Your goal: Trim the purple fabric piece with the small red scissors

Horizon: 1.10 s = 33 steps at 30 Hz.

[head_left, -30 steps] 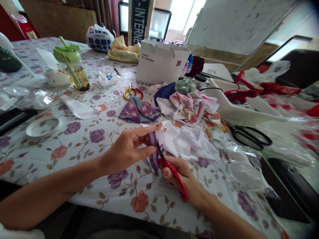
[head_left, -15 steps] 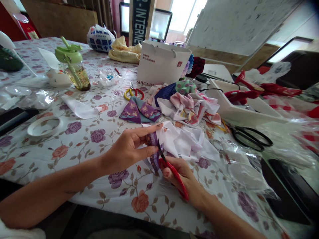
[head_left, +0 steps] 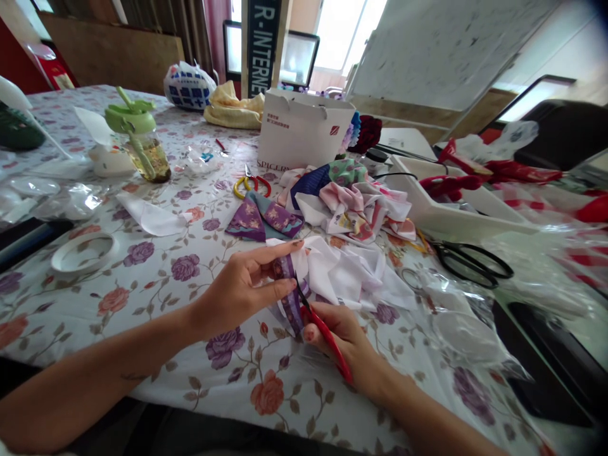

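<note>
My left hand [head_left: 251, 278] pinches a purple patterned strip of fabric [head_left: 287, 297] between thumb and fingers. Closed round the handles of red-handled scissors [head_left: 327, 335], my right hand [head_left: 351, 348] keeps their dark blades along the strip's right edge. White fabric [head_left: 342, 272] lies crumpled just behind both hands. A folded purple and teal cloth [head_left: 265, 217] rests beyond the left fingertips. Farther back, a second pair of scissors [head_left: 251, 183] with yellow and red handles lies on the table. The lower end of the strip is partly hidden by the right hand.
Crumpled printed fabrics [head_left: 351, 199] sit before a white paper bag [head_left: 304, 130]. At right are black-handled scissors [head_left: 475, 263], a white tray [head_left: 427, 209] and plastic bags [head_left: 460, 316]. A tape roll [head_left: 85, 253] and a green-lidded bottle [head_left: 149, 152] stand at left on the floral tablecloth [head_left: 190, 354].
The view has tilted and shifted slightly. The scissors' handles look closer together, and the blades stay at the strip's edge. My left hand keeps its hold.
</note>
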Tool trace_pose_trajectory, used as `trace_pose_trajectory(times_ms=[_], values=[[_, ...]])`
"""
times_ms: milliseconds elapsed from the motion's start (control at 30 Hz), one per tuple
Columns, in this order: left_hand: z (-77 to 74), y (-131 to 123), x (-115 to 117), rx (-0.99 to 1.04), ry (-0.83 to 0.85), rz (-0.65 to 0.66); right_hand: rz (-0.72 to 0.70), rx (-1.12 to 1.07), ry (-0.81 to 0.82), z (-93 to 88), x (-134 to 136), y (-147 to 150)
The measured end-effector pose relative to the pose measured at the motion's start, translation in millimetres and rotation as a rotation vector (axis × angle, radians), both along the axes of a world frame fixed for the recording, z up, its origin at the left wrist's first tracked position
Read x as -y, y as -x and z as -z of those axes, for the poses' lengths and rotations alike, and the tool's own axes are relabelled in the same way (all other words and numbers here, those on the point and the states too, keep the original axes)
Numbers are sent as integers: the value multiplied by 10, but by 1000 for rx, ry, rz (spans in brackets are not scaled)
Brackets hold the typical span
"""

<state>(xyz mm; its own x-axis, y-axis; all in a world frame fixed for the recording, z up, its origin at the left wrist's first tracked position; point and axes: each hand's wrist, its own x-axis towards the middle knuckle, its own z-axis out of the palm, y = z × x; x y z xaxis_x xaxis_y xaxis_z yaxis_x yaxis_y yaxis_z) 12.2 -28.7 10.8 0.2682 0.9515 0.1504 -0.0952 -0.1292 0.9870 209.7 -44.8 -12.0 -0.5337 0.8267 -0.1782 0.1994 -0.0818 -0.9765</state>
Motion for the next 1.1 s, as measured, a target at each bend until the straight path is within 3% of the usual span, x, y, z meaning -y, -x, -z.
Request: trace_pose_trajectory(times_ms=[267,400,600,867,967,1100], values=[[1,11,-89,7,31,-112,-2,111,-117,-16,-37,-9],[61,44,-189,38,118,-143,-3,13,-204,-29,-16,-48],[116,53,-259,116,148,-189,135,-104,-258,-27,10,-74],[60,17,-209,203,359,-28,54,77,-243,-9,-36,-54],[34,19,-202,198,356,-113,49,124,-256,-1,-44,-62],[55,85,-291,199,195,-370,42,270,-310,1,-64,-41]])
